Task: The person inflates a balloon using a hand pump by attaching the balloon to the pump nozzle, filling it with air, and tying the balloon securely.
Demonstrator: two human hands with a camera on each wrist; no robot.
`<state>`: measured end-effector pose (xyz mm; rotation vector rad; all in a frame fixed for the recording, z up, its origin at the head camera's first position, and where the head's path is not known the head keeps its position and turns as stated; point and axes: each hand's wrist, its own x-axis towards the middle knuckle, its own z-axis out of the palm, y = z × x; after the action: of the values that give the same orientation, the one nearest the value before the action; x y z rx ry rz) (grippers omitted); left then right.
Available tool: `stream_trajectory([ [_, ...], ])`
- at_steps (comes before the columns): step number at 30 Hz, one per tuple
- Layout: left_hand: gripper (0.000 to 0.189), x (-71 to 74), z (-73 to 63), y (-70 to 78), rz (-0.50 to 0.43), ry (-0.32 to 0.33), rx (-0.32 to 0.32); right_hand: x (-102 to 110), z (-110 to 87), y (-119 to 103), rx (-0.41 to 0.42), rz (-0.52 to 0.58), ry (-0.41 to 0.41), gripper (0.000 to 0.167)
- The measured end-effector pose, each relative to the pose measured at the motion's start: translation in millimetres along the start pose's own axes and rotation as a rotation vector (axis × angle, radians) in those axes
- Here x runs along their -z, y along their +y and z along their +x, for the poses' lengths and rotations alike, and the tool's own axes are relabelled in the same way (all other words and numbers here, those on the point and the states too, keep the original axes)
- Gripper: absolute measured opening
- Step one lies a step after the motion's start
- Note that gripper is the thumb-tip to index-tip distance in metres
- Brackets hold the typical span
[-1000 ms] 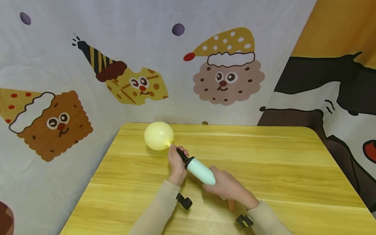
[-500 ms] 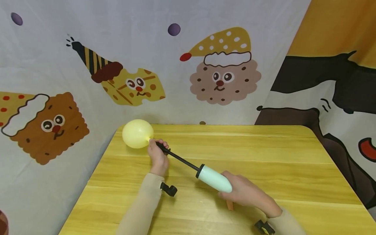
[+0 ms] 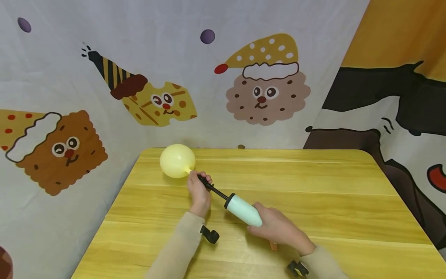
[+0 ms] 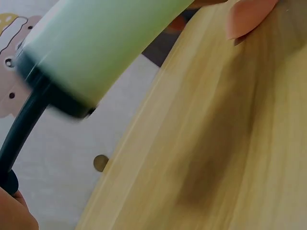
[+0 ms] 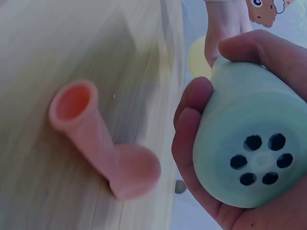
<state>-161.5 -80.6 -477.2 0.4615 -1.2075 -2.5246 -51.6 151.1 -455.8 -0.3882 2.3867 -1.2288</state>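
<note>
A round, inflated yellow balloon [image 3: 177,161] hangs over the far left of the table, its neck on the nozzle of a hand balloon pump. My left hand [image 3: 199,193] holds the pump's black nozzle end and the balloon's neck between thumb and fingers. The mint-green pump barrel [image 3: 244,210] is gripped at its rear by my right hand [image 3: 277,228]. Between the two hands, a short stretch of black rod [image 3: 219,192] shows. In the right wrist view, my fingers wrap the barrel, whose end cap [image 5: 261,158] has several dark holes.
Below my right hand, a limp orange-pink balloon [image 5: 91,124] lies on the wooden table [image 3: 331,193], its rolled mouth open. A white cloth [image 3: 216,116] with cartoon figures hangs behind the table. Each wrist carries a small black camera mount [image 3: 210,235].
The barrel first slid back, baring a long rod as the hands spread apart. Now the hands are closer, and less rod shows. The yellow balloon moved left, then partly back right.
</note>
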Motion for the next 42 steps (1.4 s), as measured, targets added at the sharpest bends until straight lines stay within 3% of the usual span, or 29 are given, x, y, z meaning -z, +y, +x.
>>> stream_trajectory([
  [9, 0.033, -7.3, -17.7, -17.1, 0.008, -0.016, 0.034, -10.2, 16.3, -7.1, 0.037, -0.174, 0.115, 0.056],
  [18, 0.034, -5.2, -22.4, -29.7, 0.03, -0.014, 0.064, -13.9, 21.8, -11.2, 0.015, -0.118, 0.097, 0.054],
  [25, 0.037, -2.3, -5.4, -13.9, 0.013, -0.01, 0.054, -9.7, 17.8, -9.8, 0.027, -0.149, 0.107, 0.057],
  [31, 0.038, 9.9, 17.5, 13.7, 0.002, 0.03, -0.013, 12.7, -5.7, -1.7, 0.042, 0.012, -0.046, 0.055],
  [34, 0.037, 15.4, 24.7, 21.3, -0.023, 0.051, -0.031, 21.5, -13.4, 1.6, 0.084, -0.042, -0.047, 0.053],
  [38, 0.037, 16.1, 22.9, 19.6, -0.023, 0.063, -0.014, 20.6, -13.5, 4.7, 0.092, -0.058, -0.038, 0.052],
  [42, 0.037, 12.3, 14.7, 10.1, -0.008, 0.06, 0.001, 11.3, -9.1, 4.8, 0.041, 0.007, -0.037, 0.055],
])
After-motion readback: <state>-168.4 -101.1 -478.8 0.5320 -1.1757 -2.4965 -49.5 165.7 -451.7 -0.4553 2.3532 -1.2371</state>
